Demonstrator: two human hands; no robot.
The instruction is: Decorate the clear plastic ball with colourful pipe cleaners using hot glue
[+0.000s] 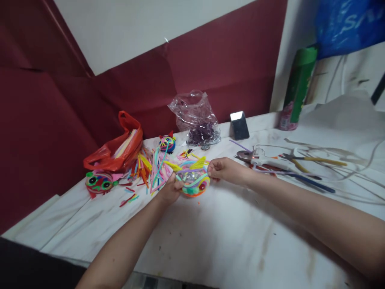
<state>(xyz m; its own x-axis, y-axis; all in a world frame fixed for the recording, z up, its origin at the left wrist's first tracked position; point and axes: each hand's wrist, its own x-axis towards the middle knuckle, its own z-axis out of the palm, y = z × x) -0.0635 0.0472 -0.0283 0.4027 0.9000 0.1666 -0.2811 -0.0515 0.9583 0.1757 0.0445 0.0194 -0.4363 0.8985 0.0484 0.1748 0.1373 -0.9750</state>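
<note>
A round, colourful craft piece (192,184) of bent fuzzy strips, with a red eye, a green tuft and a yellow wing-like part, is held just above the marble-patterned table (216,228). My left hand (173,188) is closed on its left edge, thumb at the front. On the other side, my right hand (219,169) pinches at the upper right edge, near the end of a light purple strip; whether it grips the strip or the piece's rim is too small to tell. Loose coloured strips (153,168) lie just left of the piece.
Two finished-looking craft faces (100,182) (167,143) and a red bag (120,150) are at left. Behind stand a clear plastic bag (198,120) and a phone (240,125). A glue gun (270,159), pliers (315,160) and cables lie right, near a green spray can (299,88).
</note>
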